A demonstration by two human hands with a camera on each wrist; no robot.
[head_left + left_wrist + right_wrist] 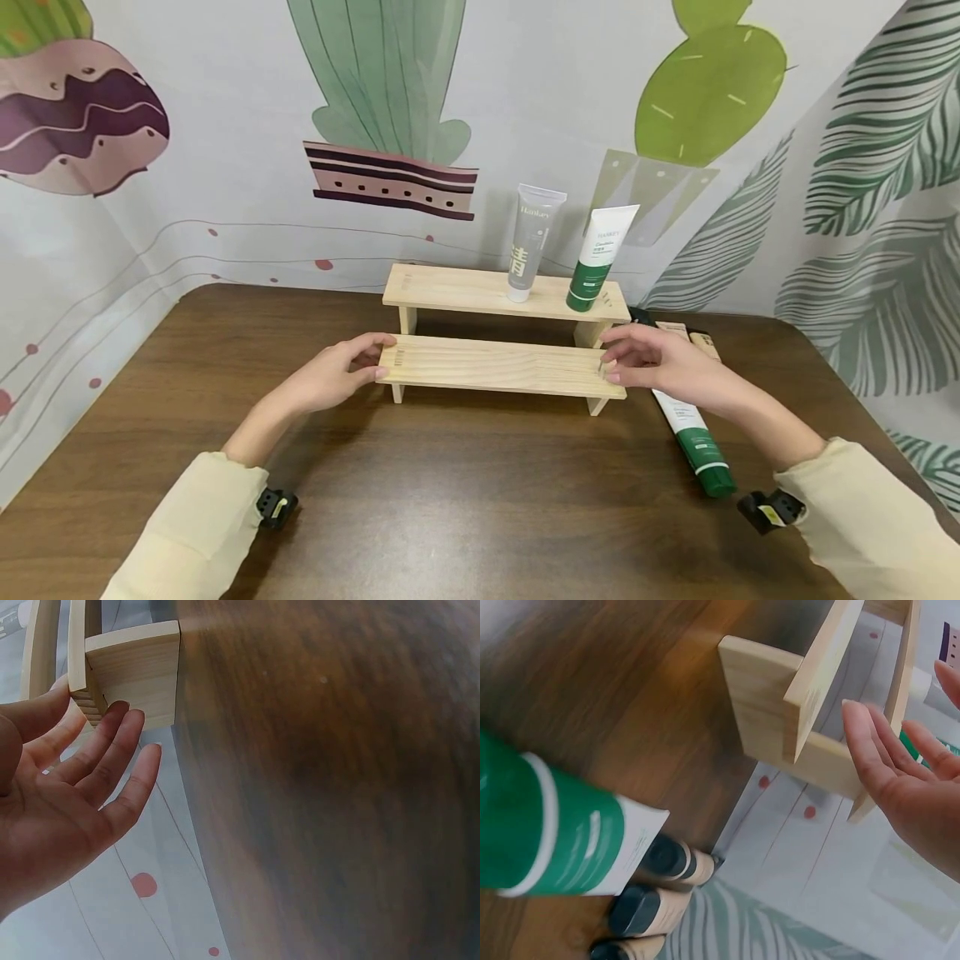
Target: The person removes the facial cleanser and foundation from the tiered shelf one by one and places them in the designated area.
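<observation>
A two-step wooden display rack (502, 365) stands on the table. My left hand (341, 371) holds the left end of its lower board, thumb at the front corner and index finger at the back; the other fingers reach loosely past the end in the left wrist view (82, 769). At the opposite end, my right hand (667, 367) hovers by the board with fingers loosely bent, holding nothing; the right wrist view shows its fingertips apart from the wood. On the upper board stand a grey tube (534, 242) and a white-and-green tube (600, 260), both cap down.
Right of the rack, another white-and-green tube (701, 454) lies on the brown table (450, 500). Several black-capped beige containers (656, 909) lie beside it, partly hidden by my right hand in the head view. A patterned cloth (247, 125) hangs behind the table.
</observation>
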